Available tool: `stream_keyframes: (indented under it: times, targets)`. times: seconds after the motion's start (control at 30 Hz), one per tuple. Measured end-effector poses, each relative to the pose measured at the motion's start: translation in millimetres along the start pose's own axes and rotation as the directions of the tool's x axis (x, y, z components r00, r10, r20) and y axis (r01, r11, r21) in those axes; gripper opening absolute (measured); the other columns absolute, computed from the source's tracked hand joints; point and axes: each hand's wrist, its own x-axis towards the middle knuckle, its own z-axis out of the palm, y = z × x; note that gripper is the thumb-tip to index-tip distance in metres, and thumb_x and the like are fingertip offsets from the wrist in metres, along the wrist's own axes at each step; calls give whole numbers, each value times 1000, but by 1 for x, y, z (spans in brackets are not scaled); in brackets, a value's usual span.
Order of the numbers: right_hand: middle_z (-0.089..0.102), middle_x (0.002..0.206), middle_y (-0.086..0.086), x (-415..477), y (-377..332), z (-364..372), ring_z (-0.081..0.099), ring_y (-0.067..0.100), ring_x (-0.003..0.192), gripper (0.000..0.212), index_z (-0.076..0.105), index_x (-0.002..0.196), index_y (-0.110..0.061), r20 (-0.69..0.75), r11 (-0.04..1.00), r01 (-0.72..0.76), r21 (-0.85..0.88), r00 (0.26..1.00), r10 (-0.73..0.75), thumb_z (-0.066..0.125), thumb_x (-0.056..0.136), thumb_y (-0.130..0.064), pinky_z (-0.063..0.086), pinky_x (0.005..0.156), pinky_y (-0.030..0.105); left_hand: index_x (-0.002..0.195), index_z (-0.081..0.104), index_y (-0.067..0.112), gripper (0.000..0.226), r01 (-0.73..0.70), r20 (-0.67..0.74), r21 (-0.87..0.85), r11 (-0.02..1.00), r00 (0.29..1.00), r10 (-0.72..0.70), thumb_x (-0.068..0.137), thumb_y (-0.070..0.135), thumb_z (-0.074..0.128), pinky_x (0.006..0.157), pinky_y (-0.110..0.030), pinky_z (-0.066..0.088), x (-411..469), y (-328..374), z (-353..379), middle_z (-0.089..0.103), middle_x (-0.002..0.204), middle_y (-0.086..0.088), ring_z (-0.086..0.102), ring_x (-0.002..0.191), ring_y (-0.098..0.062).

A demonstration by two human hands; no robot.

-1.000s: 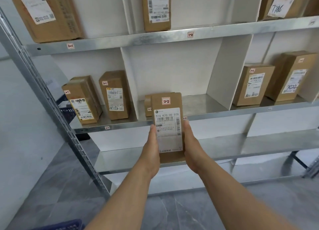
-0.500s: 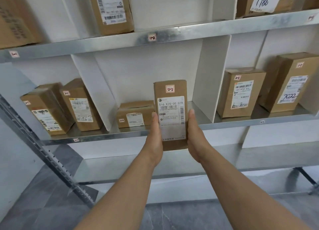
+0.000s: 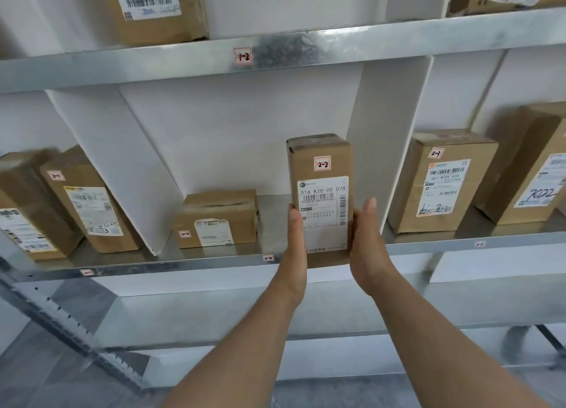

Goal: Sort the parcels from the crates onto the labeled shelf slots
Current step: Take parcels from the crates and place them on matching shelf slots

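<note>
The metal shelf [image 3: 428, 248] looms closer than a second ago: the person has stepped in and lifted. Two white dividers [image 3: 116, 168] cut the middle level into three slots. Eight parcels in sight: two up top, two in the left slot, two in the right, one low parcel [image 3: 217, 219] lying in the middle slot, and the tall parcel [image 3: 318, 153] in hand. That one has risen from below the rail to the mouth of the middle slot, upright, base at the front lip, near the low parcel's right. I cannot tell whether it bears on the shelf yet. Left hand [image 3: 294, 248] and right hand [image 3: 367, 242] press its sides, fingers straight and together, flat on the cardboard. Its 2-2 sticker [image 3: 322, 163] matches the 2-2 rail tag [image 3: 268, 258], one of four tags. Right slot, then; only the push in looks left.
</note>
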Motion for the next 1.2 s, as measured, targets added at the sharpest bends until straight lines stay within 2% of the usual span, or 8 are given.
stream_keyframes:
  times: [0.13, 0.4, 0.53, 0.63, 0.73, 0.87, 1.07, 1.2]
  targets:
    - [70, 118, -7, 27, 8, -12, 60, 16, 117, 69, 62, 121, -41, -3, 1000, 15, 9, 1000, -15, 6, 93, -69, 40, 108, 46, 138, 32, 60, 63, -22, 10, 14, 1000, 1000, 22, 80, 80, 14, 115, -47, 32, 33, -18, 2, 45, 145, 16, 41, 135, -10]
    - [67, 124, -4, 71, 43, -17, 59, 16, 120, 70, 58, 129, -35, 32, 999, 18, -28, 999, -17, 8, 92, -68, 40, 108, 46, 141, 36, 46, 69, -12, -70, -2, 1000, 997, 12, 81, 80, 32, 110, -51, 39, 80, -55, -20, 57, 135, 14, 50, 129, -13]
    - [64, 124, -5, 74, 55, -25, 57, 18, 120, 63, 49, 131, -30, 76, 994, 64, -93, 995, -57, 41, 86, -73, 49, 99, 39, 134, 34, 40, 45, -34, -99, 2, 999, 995, 34, 91, 41, 49, 100, -36, 50, 84, -67, -29, 54, 134, 9, 51, 125, -13]
    - [65, 116, -8, 77, 58, -37, 61, 13, 111, 48, 46, 122, -25, 135, 988, 101, -117, 987, -85, 69, 80, -20, 54, 81, 24, 131, 29, 43, 64, -55, -58, 84, 995, 996, 60, 93, 0, 57, 85, -20, 52, 85, -74, -36, 51, 133, 15, 48, 125, -9]
    - [58, 120, -9, 82, 59, -43, 56, 11, 116, 62, 42, 116, -31, 151, 956, 117, -268, 985, -78, 67, 79, 13, 53, 81, 17, 135, 26, 46, 78, -28, -60, 226, 974, 997, 43, 89, -9, 56, 88, -16, 52, 90, -80, -44, 46, 134, 21, 43, 129, -8]
    - [55, 121, -11, 94, 59, -45, 52, 7, 113, 64, 38, 126, -24, 88, 879, 90, -468, 995, -55, 69, 80, 8, 48, 74, 5, 147, 27, 33, 72, 20, -72, 331, 943, 997, 4, 92, -2, 57, 86, -6, 47, 100, -80, -50, 47, 145, 11, 43, 134, -11]
    - [54, 135, -8, 113, 52, -44, 50, 7, 113, 64, 37, 133, -21, 56, 795, 65, -603, 998, -39, 70, 82, 1, 49, 97, 29, 148, 29, 26, 65, 24, -63, 417, 909, 998, 2, 94, 3, 58, 82, 7, 33, 114, -69, -52, 47, 145, 7, 41, 134, -10]
    - [53, 137, -7, 115, 50, -40, 47, 4, 113, 63, 36, 133, -20, 41, 782, 57, -620, 998, -41, 69, 84, 0, 44, 92, 21, 149, 28, 27, 66, 36, -77, 425, 904, 997, -4, 94, 4, 57, 76, 10, 30, 119, -70, -53, 48, 145, 7, 41, 132, -9]
